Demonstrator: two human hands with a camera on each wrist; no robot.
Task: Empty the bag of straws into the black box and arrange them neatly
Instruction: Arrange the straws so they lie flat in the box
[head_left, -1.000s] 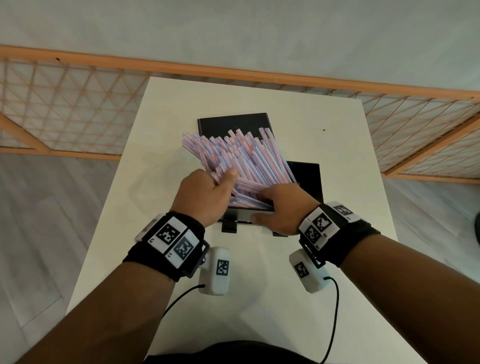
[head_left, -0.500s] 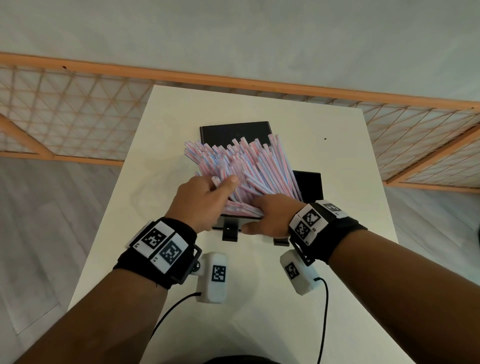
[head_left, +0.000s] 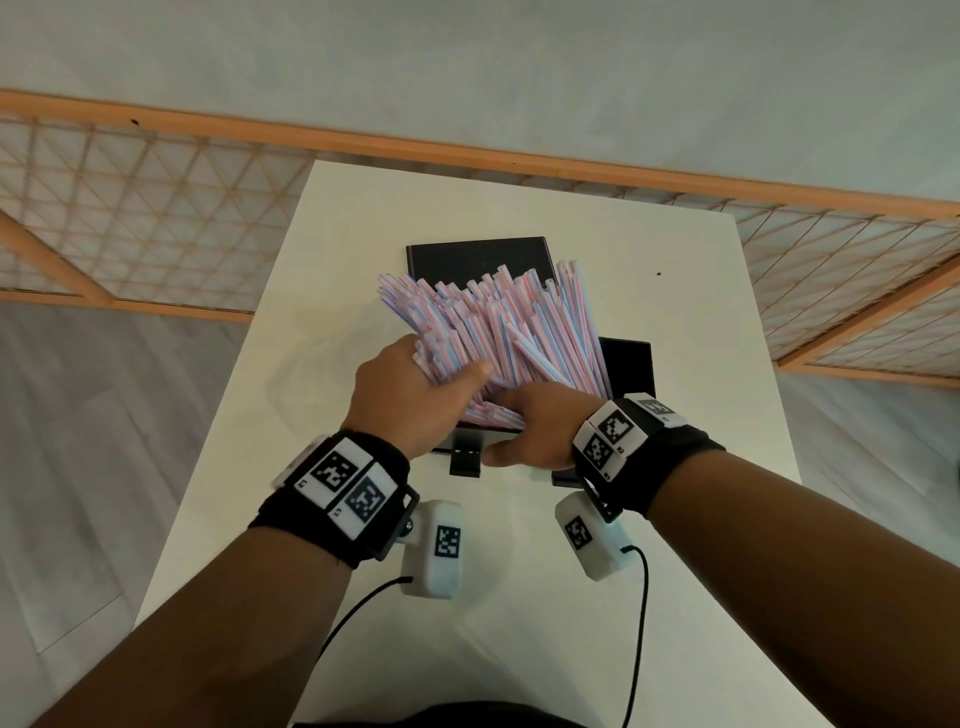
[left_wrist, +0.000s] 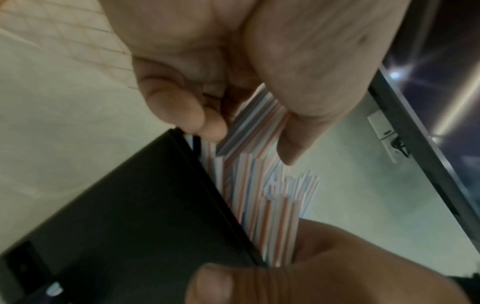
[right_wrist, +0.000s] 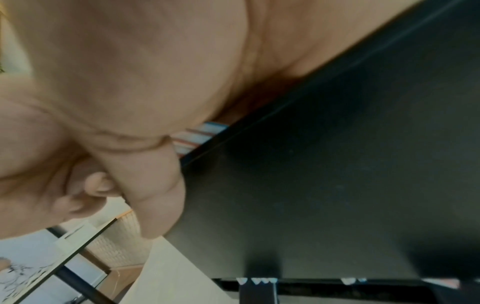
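Striped pink-blue-white straws (head_left: 511, 332) filled the black box (head_left: 626, 364), fanned out and sticking up past its far edge, ends uneven. Box sat mid-table (head_left: 701, 312), its open lid (head_left: 478, 257) lying flat behind it. Two black latches hung off the near wall, one seen between the hands (head_left: 465, 460).

Left hand (head_left: 405, 397) gripped a bunch of straws at the near left of the pile: fingers curled under, thumb across the top. Left wrist view confirmed it, straws (left_wrist: 255, 127) pinched between thumb and curled fingers, box wall (left_wrist: 135, 205) just beside them.

Right hand (head_left: 535, 428) was on the near right edge of the box, palm over the straw ends, thumb lying along the front wall. Right wrist view showed the palm (right_wrist: 124, 67) pressed against the box wall (right_wrist: 337, 174), a few straw ends (right_wrist: 197, 135) peeking under it; fingers hidden in both views, so could not tell whether they curled round anything.

Both wrists wore black bands with printed markers and white camera pods, cables trailing toward the body. Orange lattice fence (head_left: 156, 228) beyond the table.
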